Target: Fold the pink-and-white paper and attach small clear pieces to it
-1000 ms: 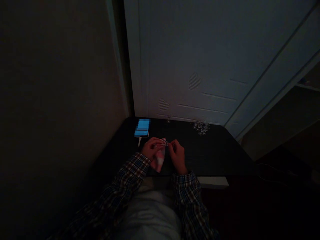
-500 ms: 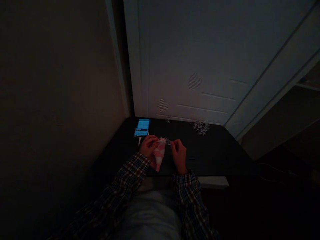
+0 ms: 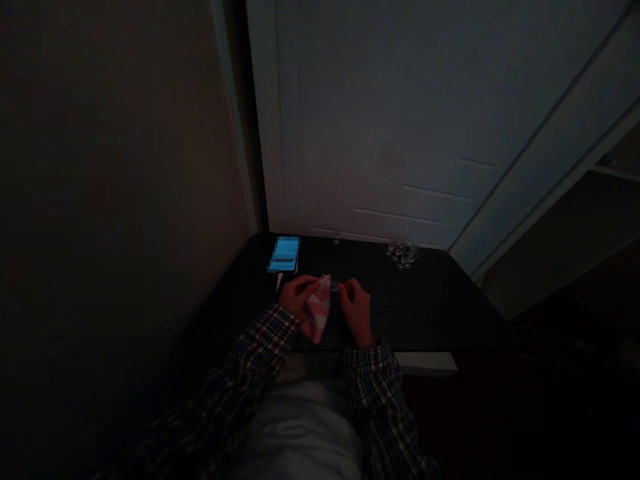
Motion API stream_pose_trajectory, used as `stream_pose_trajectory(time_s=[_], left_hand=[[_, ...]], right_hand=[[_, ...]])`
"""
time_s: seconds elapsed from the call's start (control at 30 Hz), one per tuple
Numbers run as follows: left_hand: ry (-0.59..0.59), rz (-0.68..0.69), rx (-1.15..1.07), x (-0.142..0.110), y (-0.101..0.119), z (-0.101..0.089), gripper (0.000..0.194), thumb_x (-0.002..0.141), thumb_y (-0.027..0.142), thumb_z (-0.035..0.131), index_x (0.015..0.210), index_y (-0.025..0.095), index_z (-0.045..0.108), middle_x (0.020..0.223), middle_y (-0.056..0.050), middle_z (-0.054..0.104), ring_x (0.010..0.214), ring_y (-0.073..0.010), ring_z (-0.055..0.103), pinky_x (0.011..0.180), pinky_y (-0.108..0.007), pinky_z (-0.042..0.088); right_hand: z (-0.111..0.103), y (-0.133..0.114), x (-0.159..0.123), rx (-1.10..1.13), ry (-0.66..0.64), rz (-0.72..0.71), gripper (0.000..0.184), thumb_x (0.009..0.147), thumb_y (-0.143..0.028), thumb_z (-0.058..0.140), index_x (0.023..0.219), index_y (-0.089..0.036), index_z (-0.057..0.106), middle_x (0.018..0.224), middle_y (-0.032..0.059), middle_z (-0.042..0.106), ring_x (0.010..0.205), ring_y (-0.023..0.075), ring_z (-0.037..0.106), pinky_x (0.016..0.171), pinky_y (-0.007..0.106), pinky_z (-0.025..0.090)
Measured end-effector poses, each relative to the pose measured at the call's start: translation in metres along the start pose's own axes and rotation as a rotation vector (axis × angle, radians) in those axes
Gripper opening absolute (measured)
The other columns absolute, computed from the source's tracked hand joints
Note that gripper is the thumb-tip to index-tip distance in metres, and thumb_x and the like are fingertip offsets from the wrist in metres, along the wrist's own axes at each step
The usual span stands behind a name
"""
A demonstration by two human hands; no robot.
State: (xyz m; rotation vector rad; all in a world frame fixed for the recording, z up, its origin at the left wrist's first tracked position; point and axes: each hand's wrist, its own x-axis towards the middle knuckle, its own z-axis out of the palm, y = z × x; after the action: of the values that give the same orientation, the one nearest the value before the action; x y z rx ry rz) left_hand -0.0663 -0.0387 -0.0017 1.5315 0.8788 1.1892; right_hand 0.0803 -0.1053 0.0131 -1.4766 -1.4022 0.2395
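Between my hands, above the dark tabletop (image 3: 415,313), is a small clear goblet-like piece (image 3: 335,285); whether it is glass or plastic I cannot tell. My left hand (image 3: 296,293) grips a pink and white cloth (image 3: 319,310), whose top is bunched against the clear piece while its lower end hangs down. My right hand (image 3: 356,308) pinches the right end of the clear piece between thumb and forefinger. Dim light hides the finer details of both grips.
A lit phone (image 3: 285,253) with a white cable (image 3: 279,283) lies at the back left. Several small clear pieces (image 3: 403,255) are heaped at the back right. One similar clear piece (image 3: 337,239) stands near the white panel (image 3: 430,100). A white box-like edge (image 3: 427,363) shows below the table front.
My right hand drew slightly right, exposing more of the clear piece, then came back a little toward the cloth. My left hand shifted slightly left, still gripping the cloth.
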Motion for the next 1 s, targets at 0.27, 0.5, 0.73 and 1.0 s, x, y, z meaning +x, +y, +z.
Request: stream_pose_trajectory(time_s=[0.27,0.5,0.73,1.0], left_hand=[[-0.019,0.041,0.071,0.0024,-0.0037,-0.0009,0.020,0.066,0.035,0.060,0.074,0.017,0.065,0.085,-0.005,0.062,0.081,-0.0176,0.058,0.075,-0.032,0.047],[-0.032,0.121,0.089,0.0012,-0.0052,-0.0004,0.019,0.067,0.036,0.059,0.073,0.018,0.065,0.082,-0.004,0.058,0.080,-0.0155,0.056,0.074,-0.030,0.046],[-0.066,0.098,0.094,-0.0003,-0.0030,0.0005,0.020,0.067,0.035,0.060,0.076,0.018,0.064,0.081,-0.003,0.058,0.081,-0.0156,0.055,0.074,-0.029,0.045],[-0.069,0.062,0.079,-0.0009,-0.0013,0.0009,0.020,0.069,0.035,0.057,0.076,0.017,0.063,0.080,-0.004,0.059,0.080,-0.0165,0.055,0.073,-0.029,0.044]], right_hand=[[0.0007,0.0010,-0.0002,0.006,0.003,0.011,0.026,0.083,-0.038,0.038,0.069,-0.018,0.047,0.056,-0.0045,0.046,0.052,0.0090,0.043,0.050,0.020,0.029],[0.0003,-0.0020,-0.0008,0.018,0.008,-0.007,0.025,0.083,-0.038,0.039,0.070,-0.018,0.048,0.057,-0.0041,0.046,0.053,0.0089,0.044,0.050,0.020,0.030],[-0.0007,-0.0010,-0.0009,0.017,0.013,0.001,0.025,0.083,-0.038,0.039,0.069,-0.019,0.048,0.057,-0.0043,0.045,0.052,0.0090,0.043,0.049,0.020,0.029],[-0.0004,-0.0022,-0.0011,0.013,0.023,-0.004,0.025,0.083,-0.038,0.039,0.069,-0.018,0.047,0.057,-0.0045,0.046,0.052,0.0088,0.043,0.051,0.020,0.029]])
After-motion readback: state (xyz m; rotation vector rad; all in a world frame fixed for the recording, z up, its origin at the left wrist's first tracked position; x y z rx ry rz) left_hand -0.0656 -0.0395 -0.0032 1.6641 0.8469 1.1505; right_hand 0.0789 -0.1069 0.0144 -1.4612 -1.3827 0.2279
